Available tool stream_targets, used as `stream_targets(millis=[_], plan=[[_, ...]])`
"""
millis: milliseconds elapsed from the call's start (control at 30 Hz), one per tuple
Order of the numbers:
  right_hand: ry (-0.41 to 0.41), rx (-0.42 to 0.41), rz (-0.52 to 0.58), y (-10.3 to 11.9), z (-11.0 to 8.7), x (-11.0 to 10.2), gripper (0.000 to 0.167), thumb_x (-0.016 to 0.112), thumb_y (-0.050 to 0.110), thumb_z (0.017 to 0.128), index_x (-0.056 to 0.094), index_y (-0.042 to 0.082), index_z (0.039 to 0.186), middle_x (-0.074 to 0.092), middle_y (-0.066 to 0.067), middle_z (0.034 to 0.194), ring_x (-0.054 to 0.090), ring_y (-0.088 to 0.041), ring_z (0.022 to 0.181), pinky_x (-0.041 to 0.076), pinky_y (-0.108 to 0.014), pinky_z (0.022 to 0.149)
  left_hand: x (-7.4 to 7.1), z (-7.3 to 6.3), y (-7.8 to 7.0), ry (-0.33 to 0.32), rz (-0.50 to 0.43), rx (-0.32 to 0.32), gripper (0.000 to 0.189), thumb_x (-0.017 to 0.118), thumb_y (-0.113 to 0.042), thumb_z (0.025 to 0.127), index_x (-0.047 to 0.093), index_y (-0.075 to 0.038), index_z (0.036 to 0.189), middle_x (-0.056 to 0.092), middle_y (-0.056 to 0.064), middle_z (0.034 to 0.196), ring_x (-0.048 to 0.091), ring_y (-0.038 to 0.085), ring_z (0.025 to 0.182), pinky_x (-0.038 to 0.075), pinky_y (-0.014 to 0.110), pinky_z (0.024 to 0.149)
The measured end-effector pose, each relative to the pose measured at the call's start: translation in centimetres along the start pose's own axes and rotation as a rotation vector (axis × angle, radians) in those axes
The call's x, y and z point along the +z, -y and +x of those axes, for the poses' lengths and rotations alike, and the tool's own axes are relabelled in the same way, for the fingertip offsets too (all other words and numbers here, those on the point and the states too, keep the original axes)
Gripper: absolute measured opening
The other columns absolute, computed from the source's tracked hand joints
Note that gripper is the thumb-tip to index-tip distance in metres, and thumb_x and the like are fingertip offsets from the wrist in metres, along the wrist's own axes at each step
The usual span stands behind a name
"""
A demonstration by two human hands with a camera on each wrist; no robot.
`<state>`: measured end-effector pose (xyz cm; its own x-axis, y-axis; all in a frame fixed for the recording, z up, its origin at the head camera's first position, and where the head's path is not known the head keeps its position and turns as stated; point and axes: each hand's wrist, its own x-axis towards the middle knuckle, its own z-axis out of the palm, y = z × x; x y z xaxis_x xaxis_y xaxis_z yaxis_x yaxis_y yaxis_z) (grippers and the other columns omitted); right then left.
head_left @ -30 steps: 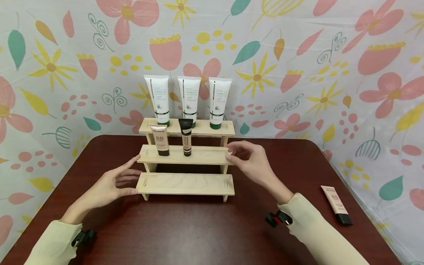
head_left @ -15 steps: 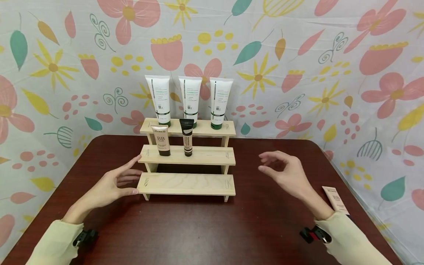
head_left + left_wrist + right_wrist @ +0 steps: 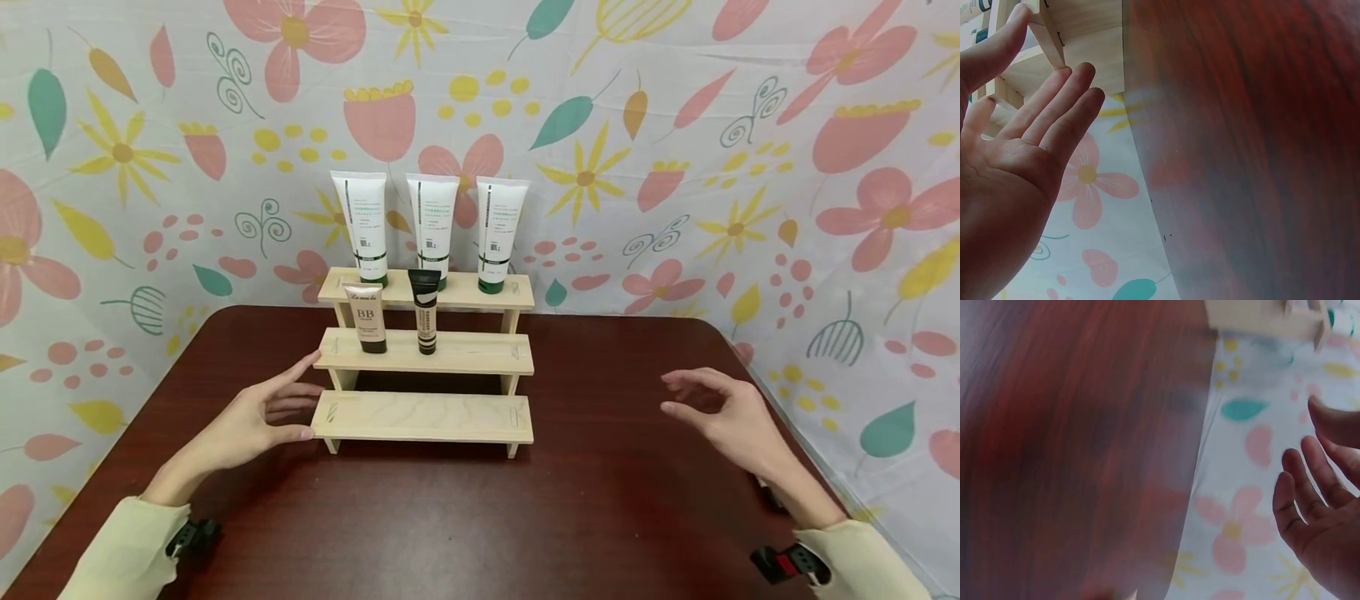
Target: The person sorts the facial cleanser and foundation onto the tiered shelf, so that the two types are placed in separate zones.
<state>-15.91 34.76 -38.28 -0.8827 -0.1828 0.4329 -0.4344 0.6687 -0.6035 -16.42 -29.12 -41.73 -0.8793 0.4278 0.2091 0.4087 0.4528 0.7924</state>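
A three-tier wooden stand (image 3: 423, 418) is on the table. Against its left side rests my left hand (image 3: 243, 425), thumb at the bottom shelf's end and a finger at the middle shelf; the left wrist view shows its fingers extended. My right hand (image 3: 738, 425) hovers over the table's right side, fingers loosely bent, holding nothing. Partly covered by the right wrist is a BB cream tube (image 3: 771, 495), only its dark cap end showing. On the middle shelf stand another BB cream tube (image 3: 365, 320) and a slim black-capped tube (image 3: 426, 315).
White tubes with green caps stand in a row on the top shelf: a left one (image 3: 365, 225), a middle one (image 3: 433, 225) and a right one (image 3: 501, 229). A floral cloth (image 3: 600, 267) hangs behind the dark red table (image 3: 450, 533).
My right hand has left the right end of the middle shelf and moved right toward the BB cream tube, which its wrist now mostly hides. The left hand has stayed at the stand.
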Motion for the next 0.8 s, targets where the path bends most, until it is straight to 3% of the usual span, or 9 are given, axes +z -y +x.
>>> stream_targets(millis=[200, 400, 633, 800], plan=[[0.071, 0.026, -0.063, -3.2, -1.6, -2.9, 0.033, 0.088, 0.005, 0.087, 0.077, 0.012, 0.117, 0.073, 0.01, 0.11, 0.067, -0.001, 0.091, 0.052, -0.017, 0.068, 0.0, 0.1, 0.4, 0.004, -0.003, -0.015, 0.106, 0.088, -0.002, 0.085, 0.027, -0.022, 0.169, 0.067, 0.02, 0.133, 0.068, 0.038, 0.119, 0.057, 0.049, 0.097], [0.124, 0.05, -0.033, -5.9, -3.1, -5.1, 0.031, 0.085, -0.004, 0.086, 0.075, 0.003, 0.115, 0.073, 0.015, 0.106, 0.071, -0.007, 0.081, 0.055, -0.019, 0.062, -0.1, 0.1, 0.6, 0.008, -0.001, -0.027, 0.107, 0.088, -0.003, 0.085, 0.027, -0.025, 0.169, 0.066, 0.019, 0.134, 0.067, 0.038, 0.12, 0.056, 0.051, 0.097], [0.193, 0.133, -0.074, -9.0, -5.1, -7.0, 0.028, 0.083, -0.001, 0.089, 0.074, -0.005, 0.114, 0.076, 0.006, 0.103, 0.066, 0.001, 0.09, 0.051, -0.013, 0.068, -0.3, 0.1, 0.5, 0.009, -0.002, -0.028, 0.107, 0.088, -0.002, 0.085, 0.027, -0.026, 0.169, 0.066, 0.019, 0.134, 0.067, 0.038, 0.12, 0.055, 0.053, 0.098], [0.228, 0.189, -0.042, -10.4, -6.1, -7.5, 0.029, 0.082, -0.003, 0.088, 0.071, -0.01, 0.114, 0.074, 0.002, 0.095, 0.065, -0.003, 0.083, 0.052, -0.019, 0.061, -0.2, 0.0, 0.3, 0.007, 0.001, -0.029, 0.107, 0.088, -0.002, 0.085, 0.027, -0.024, 0.169, 0.066, 0.02, 0.133, 0.067, 0.039, 0.12, 0.055, 0.053, 0.098]])
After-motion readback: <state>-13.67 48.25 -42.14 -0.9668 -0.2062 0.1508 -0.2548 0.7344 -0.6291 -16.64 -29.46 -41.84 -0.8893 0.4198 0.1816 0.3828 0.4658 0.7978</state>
